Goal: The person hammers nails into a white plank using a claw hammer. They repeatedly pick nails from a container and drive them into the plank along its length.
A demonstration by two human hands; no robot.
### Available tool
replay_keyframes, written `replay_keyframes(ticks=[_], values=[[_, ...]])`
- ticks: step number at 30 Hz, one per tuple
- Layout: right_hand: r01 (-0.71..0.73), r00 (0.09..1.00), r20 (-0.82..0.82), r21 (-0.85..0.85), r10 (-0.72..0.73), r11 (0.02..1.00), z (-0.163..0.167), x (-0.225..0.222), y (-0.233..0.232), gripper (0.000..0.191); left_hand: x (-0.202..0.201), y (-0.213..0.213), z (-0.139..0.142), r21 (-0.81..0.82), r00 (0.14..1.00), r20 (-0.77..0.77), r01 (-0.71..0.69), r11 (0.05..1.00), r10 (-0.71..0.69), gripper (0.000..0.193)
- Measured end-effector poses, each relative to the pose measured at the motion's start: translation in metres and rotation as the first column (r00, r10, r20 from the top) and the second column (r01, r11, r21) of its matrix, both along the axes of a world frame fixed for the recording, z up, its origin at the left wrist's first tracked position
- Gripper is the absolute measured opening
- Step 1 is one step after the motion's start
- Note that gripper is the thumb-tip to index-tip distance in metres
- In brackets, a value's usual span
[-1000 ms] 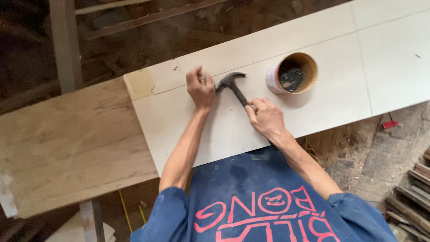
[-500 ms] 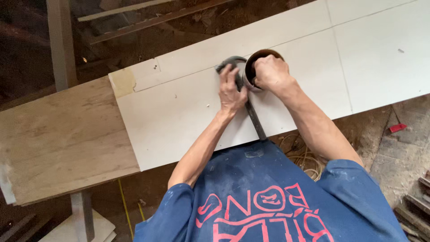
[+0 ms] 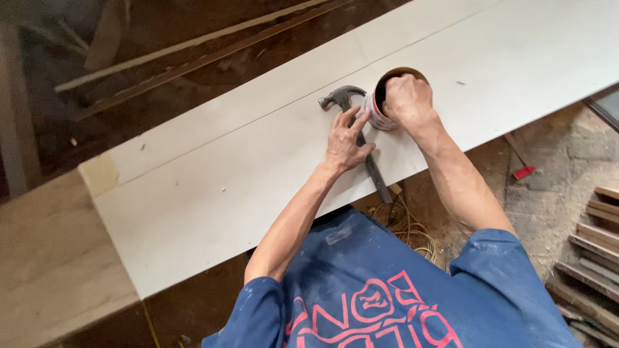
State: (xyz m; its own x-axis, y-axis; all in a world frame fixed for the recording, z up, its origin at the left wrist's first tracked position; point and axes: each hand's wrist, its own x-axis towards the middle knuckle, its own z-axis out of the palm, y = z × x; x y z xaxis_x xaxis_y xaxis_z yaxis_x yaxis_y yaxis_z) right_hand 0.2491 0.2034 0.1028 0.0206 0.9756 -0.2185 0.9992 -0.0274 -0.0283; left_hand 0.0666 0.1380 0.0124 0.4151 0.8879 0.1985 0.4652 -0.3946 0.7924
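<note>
While right hand (image 3: 405,98) enters, round tin (image 3: 380,116)

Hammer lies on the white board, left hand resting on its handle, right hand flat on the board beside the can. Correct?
Not quite. The head view shows the right hand reaching into the can, not flat on the white board. The rest holds: the hammer lies on the board, left hand on its handle.

Hammer (image 3: 361,138) on board (image 3: 213,193), can (image 3: 380,109) right of hammer head, right hand (image 3: 406,100) in can
</note>
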Motion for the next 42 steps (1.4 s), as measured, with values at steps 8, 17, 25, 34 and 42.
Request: replay_keyframes(ticks=[8,17,25,34,42], values=[[-0.043,0.999,-0.001,-0.017,0.043,0.999,-0.009,0.018,-0.001,0.017,0.025,-0.018,-0.014,0.100,0.998,0.069,-0.022,0.995,0.015,0.078],[0.003,0.986,-0.166,0.016,0.000,1.000,0.004,0.031,-0.013,0.019,0.024,-0.023,-0.008,0.064,0.993,0.116,-0.024,0.998,0.016,0.060],[-0.005,0.868,-0.478,0.266,0.137,0.964,0.043,-0.024,-0.035,0.018,-0.041,-0.022,-0.020,-0.176,0.918,0.299,-0.217,0.960,0.262,0.038],[-0.162,0.764,-0.611,0.129,0.207,0.978,-0.041,-0.203,-0.039,0.013,-0.152,-0.022,-0.037,-0.215,0.652,0.279,-0.673,0.707,0.705,0.022],[-0.039,0.797,-0.600,0.065,0.071,0.997,-0.055,-0.215,-0.054,0.014,-0.182,-0.032,-0.036,-0.202,0.786,0.309,-0.496,0.844,0.536,0.030]])
